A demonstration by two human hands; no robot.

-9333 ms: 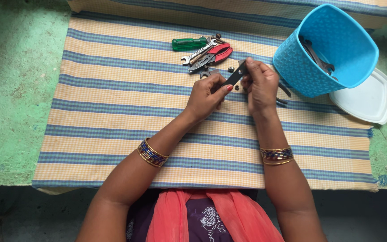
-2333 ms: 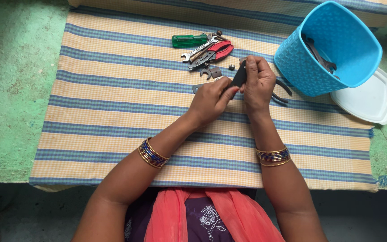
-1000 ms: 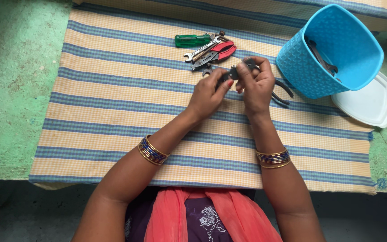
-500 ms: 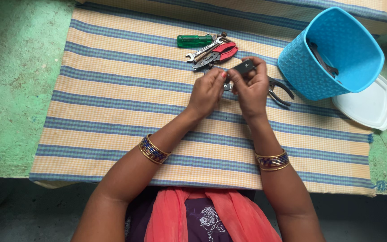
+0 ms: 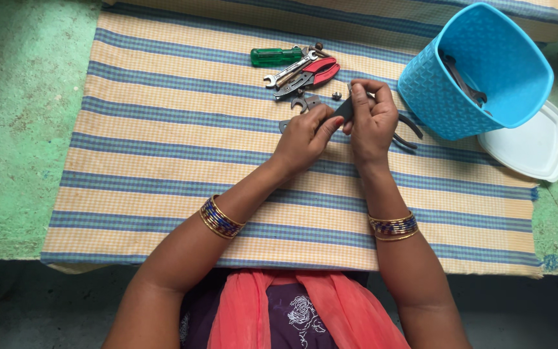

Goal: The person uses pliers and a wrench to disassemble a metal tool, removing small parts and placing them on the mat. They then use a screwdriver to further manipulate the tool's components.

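We note both hands closed on one small dark tool (image 5: 343, 110), held above the striped mat (image 5: 163, 148). Left hand (image 5: 305, 137) pinches its lower end; right hand (image 5: 371, 119) curls around its upper end. Pliers (image 5: 311, 74) lie just beyond.

Tool pile (image 5: 298, 71) ahead, bucket (image 5: 447, 90) rt.

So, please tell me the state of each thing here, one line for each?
Left hand: gripping the small dark tool.
Right hand: gripping the same tool.
Small dark tool: held above the cloth.
Blue basket: tilted, lid off, tools inside.
White lid: flat beside the basket.
Red-handled pliers: lying on the striped cloth.
Green screwdriver: lying flat.
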